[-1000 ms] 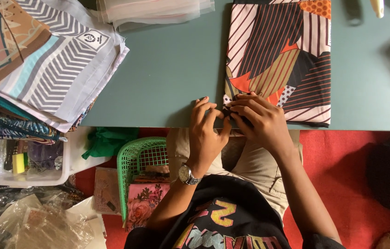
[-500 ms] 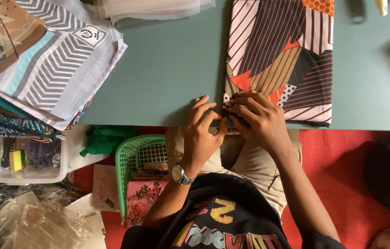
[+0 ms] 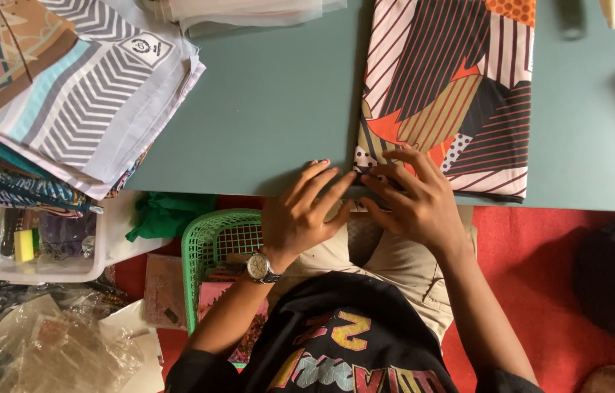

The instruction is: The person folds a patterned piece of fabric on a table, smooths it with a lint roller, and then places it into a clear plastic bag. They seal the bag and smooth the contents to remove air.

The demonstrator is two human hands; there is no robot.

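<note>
A folded patterned cloth (image 3: 453,94) in black, white, orange and tan stripes lies on the grey-green table (image 3: 278,102). Both my hands meet at its near left corner by the table's front edge. My left hand (image 3: 300,215), with a wristwatch, has its fingers stretched toward the corner. My right hand (image 3: 413,200) rests on the cloth's near edge, fingers pinching it. Whatever small thing sits between the fingertips is hidden.
A stack of folded scarves (image 3: 67,94), topped by a grey chevron one, overhangs the table's left end. Clear plastic sleeves (image 3: 249,11) lie at the far edge. Below the table stand a green basket (image 3: 213,244), a white tub (image 3: 24,244), crumpled plastic bags (image 3: 45,342) and red flooring (image 3: 533,269).
Both hands stay at the cloth's near corner. Only the fingers have shifted slightly.
</note>
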